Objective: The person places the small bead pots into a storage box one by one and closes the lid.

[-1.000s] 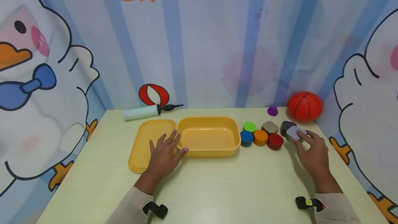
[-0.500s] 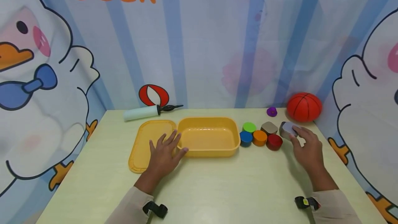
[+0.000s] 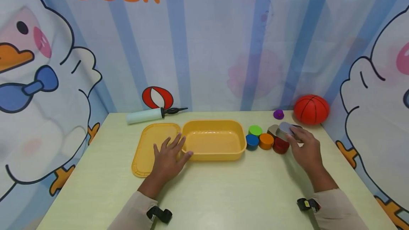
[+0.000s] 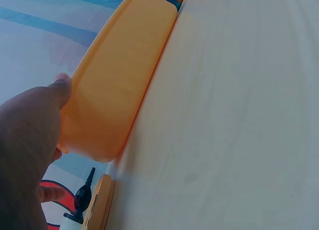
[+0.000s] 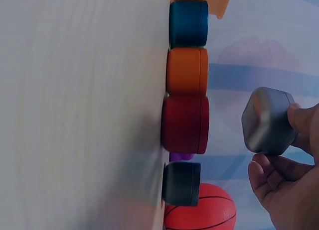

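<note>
In the head view my right hand point(image 3: 306, 150) pinches a small grey box with a pale lid point(image 3: 284, 129) between thumb and fingers. The right wrist view shows this metallic grey box point(image 5: 267, 121) raised above the table, over the row of small round boxes. A red round box point(image 3: 281, 146) and a beige angular one point(image 3: 272, 130) are partly covered by it. My left hand point(image 3: 169, 160) has its fingers spread at the left end of a yellow rectangular container point(image 3: 214, 157). Its thumb point(image 4: 61, 90) touches the container's rim, and its palm overlaps the flat yellow lid point(image 3: 143, 152).
Orange point(image 3: 266, 141), blue point(image 3: 252, 142) and green point(image 3: 255, 130) round boxes stand right of the container. Behind my right hand are a dark box point(image 5: 182, 184), a red basketball point(image 3: 311, 110) and a small purple object point(image 3: 278, 114). A pale hand pump point(image 3: 145, 115) lies at the back left.
My right hand has carried the grey box leftward, from beside the dark box to over the red and beige boxes. The left hand has stayed put at the container.
</note>
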Motion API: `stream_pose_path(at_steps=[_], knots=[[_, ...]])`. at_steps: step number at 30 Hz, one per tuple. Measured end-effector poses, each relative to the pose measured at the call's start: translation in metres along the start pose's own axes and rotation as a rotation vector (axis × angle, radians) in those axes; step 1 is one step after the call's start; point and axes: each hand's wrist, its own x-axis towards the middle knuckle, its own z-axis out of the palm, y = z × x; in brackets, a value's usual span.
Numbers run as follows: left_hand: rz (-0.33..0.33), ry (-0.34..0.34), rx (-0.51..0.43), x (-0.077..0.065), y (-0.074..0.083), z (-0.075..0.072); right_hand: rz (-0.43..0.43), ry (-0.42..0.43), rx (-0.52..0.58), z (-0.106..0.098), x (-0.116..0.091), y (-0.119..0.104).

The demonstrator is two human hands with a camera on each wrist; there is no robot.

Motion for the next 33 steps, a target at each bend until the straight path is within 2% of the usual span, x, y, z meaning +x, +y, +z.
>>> stream_pose_path(at_steps=[8, 16, 27, 33], knots=[[-0.006, -0.003, 0.002, 0.000, 0.001, -0.001, -0.031, -0.050, 0.060, 0.013, 0.005, -0.013], [-0.007, -0.003, -0.009, -0.001, 0.002, -0.002, -0.037, -0.106, 0.011, 0.021, 0.014, -0.029], [-0.019, -0.012, 0.002, 0.000, 0.002, -0.002, -0.055, -0.148, 0.068, 0.038, 0.024, -0.048], [-0.025, -0.021, -0.004, 0.000, 0.003, -0.002, -0.096, -0.149, 0.121, 0.048, 0.027, -0.058]])
